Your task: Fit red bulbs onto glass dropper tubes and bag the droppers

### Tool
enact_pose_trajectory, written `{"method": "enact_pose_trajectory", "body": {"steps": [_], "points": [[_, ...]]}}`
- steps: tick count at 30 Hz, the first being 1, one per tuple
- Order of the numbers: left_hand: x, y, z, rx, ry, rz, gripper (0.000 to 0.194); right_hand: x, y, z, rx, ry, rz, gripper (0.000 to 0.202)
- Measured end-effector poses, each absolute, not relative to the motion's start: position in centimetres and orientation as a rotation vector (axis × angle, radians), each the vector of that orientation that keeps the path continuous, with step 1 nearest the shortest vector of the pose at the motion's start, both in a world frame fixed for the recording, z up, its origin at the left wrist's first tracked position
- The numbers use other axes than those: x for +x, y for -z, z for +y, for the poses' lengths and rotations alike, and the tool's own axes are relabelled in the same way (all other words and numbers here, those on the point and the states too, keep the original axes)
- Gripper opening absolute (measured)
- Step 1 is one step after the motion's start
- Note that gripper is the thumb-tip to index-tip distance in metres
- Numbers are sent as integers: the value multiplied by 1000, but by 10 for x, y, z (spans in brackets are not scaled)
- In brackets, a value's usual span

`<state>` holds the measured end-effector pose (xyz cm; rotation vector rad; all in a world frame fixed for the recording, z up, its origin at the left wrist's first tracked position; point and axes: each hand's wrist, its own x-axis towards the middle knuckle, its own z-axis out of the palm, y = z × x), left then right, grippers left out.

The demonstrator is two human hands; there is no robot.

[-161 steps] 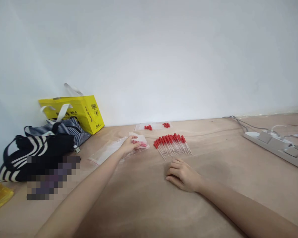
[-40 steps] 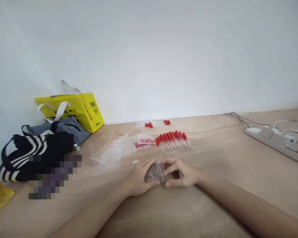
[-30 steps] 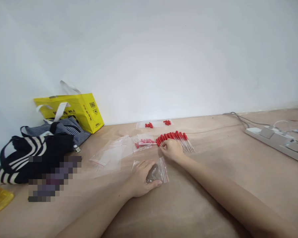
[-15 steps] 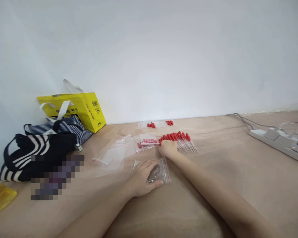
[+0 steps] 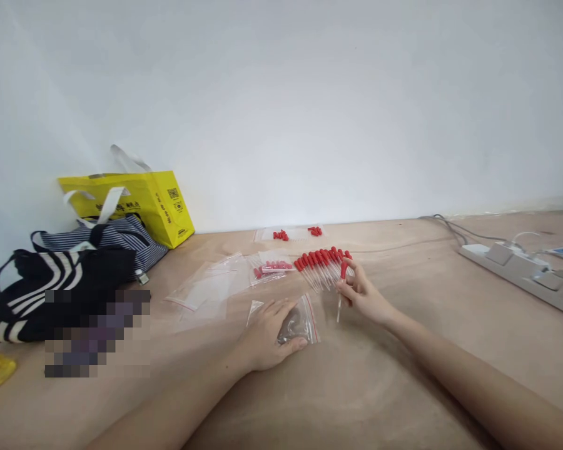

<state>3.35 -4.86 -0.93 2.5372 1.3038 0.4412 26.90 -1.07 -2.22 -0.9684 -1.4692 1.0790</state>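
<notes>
My left hand (image 5: 273, 337) lies flat with fingers spread on a clear zip bag (image 5: 304, 319) with a red seal line. My right hand (image 5: 363, 292) is closed on a glass dropper (image 5: 344, 270) with a red rubber bulb, its thin tip pointing down. Just behind that hand, a row of red-bulbed droppers (image 5: 321, 259) lies side by side on the table. To their left is a filled clear bag (image 5: 274, 267) with red bulbs inside.
Flat clear zip bags (image 5: 206, 284) lie left of centre. Along the wall are loose red bulbs (image 5: 280, 235) on clear plastic. A yellow bag (image 5: 169, 212) and a black striped bag (image 5: 65, 287) stand left; a white power strip (image 5: 535, 275) with cables is right.
My right hand has moved right and towards me from the left end of the dropper row and now shows a dropper in its fingers. My left hand stays on the bag.
</notes>
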Motion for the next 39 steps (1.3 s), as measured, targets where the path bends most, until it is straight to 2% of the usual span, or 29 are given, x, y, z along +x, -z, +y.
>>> {"method": "enact_pose_trajectory", "body": {"steps": [4,15,22,26,30,35,39], "points": [[38,8,-50,2530,-464,1310,63,256,29,-13,-964,-1070,-1211,61],[48,7,-50,2485,-534,1282,62,236,39,-23,-867,-1151,-1158,47],[66,9,-49,2507,-666,1207,62,241,33,-28,-942,-1340,-1370,38],[66,8,-50,2562,-795,1228,53,251,26,-28,-990,-1392,-1600,34],[42,1,-49,2521,-657,1199,42,258,25,-25,-1093,-1394,-1738,32],[17,0,-50,2483,-495,1198,45,256,30,-24,-1100,-1303,-1579,29],[19,1,-51,2501,-439,1212,43,254,31,-28,-1121,-1282,-1700,22]]}}
